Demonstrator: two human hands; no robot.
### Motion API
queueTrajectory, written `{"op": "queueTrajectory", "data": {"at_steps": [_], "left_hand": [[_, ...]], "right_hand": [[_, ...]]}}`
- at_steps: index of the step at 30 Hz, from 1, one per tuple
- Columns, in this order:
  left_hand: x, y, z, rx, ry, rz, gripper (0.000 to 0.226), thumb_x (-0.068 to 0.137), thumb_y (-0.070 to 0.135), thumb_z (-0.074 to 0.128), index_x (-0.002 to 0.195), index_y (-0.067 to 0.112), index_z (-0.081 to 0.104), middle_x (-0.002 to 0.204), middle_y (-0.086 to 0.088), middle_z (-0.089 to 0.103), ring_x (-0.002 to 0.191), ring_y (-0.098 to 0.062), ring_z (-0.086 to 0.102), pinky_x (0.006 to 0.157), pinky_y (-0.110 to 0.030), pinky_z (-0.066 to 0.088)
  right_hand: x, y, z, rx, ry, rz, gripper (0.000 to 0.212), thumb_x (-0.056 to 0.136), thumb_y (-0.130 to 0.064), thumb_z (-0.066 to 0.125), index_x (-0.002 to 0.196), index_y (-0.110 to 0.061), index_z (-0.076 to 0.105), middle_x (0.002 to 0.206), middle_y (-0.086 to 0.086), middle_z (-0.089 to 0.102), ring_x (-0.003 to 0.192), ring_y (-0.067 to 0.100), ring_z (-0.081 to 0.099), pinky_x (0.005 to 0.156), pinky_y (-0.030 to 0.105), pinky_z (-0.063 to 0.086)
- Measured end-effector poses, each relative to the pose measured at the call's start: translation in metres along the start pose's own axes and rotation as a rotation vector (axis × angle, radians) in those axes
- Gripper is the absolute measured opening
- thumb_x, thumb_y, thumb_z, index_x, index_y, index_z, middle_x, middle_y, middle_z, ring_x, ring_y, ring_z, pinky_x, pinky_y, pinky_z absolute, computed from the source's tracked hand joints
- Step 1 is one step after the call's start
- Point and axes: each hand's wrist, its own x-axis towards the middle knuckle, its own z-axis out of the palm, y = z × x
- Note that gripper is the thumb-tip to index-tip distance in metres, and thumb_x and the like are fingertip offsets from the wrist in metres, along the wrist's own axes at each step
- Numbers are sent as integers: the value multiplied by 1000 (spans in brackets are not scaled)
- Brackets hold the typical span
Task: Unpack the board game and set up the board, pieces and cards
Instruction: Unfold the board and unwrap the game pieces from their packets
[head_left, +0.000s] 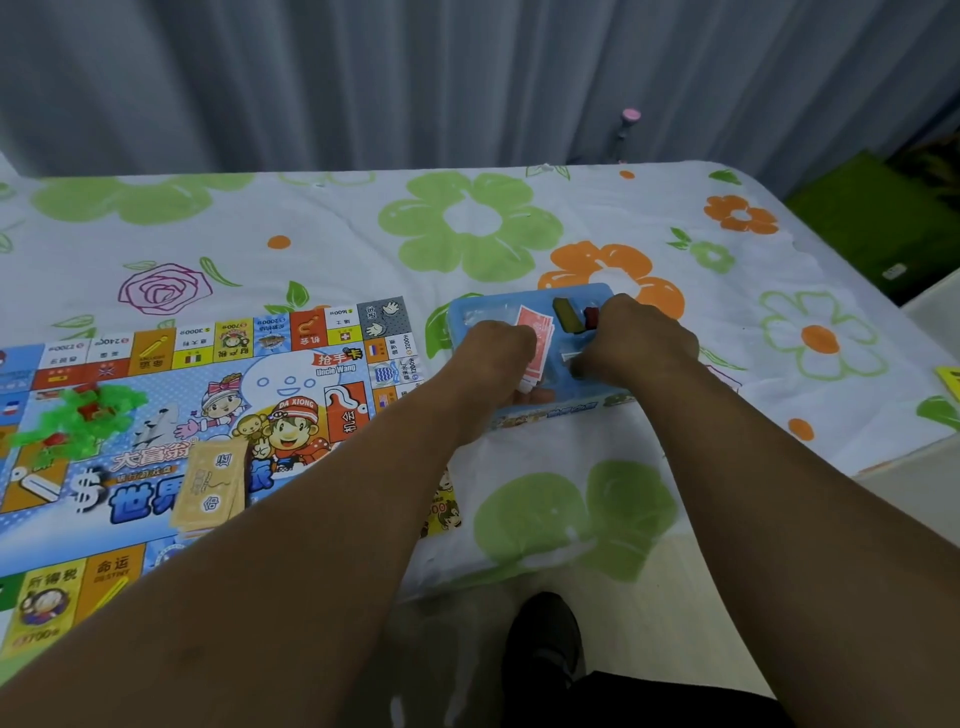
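Flowered bedsheet (332, 228) under game board (291, 382), grey curtain (415, 78) behind.

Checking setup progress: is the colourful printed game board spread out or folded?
Spread out: the colourful printed game board lies flat on the flowered bedsheet, border squares showing, green plastic pieces on it.

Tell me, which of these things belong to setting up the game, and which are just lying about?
For the game: game board, green houses on it, tan cards, blue tray, red cards held by the left hand, olive piece, right hand in the tray.
Just lying about: flowered cloth, grey curtain, pink-capped pole, black shoe.
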Motion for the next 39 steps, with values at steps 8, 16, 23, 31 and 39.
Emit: {"op": "queueTrajectory", "data": {"at_steps": [8,16,23,31,39], "left_hand": [[6,-5,-4,56,-40,71,24,98,1,45,79,13,51,86,-8,60,74,-21,64,78,-40,62],[11,-6,-5,53,-34,80,10,98,3,46,103,5,55,92,-10,61,91,-28,65,81,-43,62],[10,0,-2,-183,-8,-50,36,96,3,38,129,-7,49,89,-20,61,67,-25,62,64,-37,61],[5,1,-19,-316,-73,-26,30,92,0,36,116,-2,54,92,-20,59,67,-24,59,57,-32,58],[-4,-1,-42,-360,-224,-31,34,79,3,31,98,2,59,83,-15,59,70,-24,59,58,-29,51]], "right_hand": [[8,9,13,161,0,9,57,74,-35,85,120,-13,58,97,2,55,88,27,56,71,34,43],[15,14,11,328,-13,40,46,71,-37,87,97,-8,62,76,2,52,76,26,55,60,31,37],[0,8,-27,652,-19,-27,34,78,-27,86,84,-5,62,75,7,56,65,18,51,55,27,38],[-23,-23,-56,766,-161,-355,32,74,-22,89,97,-9,71,79,6,66,66,11,60,64,32,53],[-25,-36,-46,544,-99,-522,40,68,-4,90,103,-7,72,94,5,71,82,15,64,83,38,58]]}}
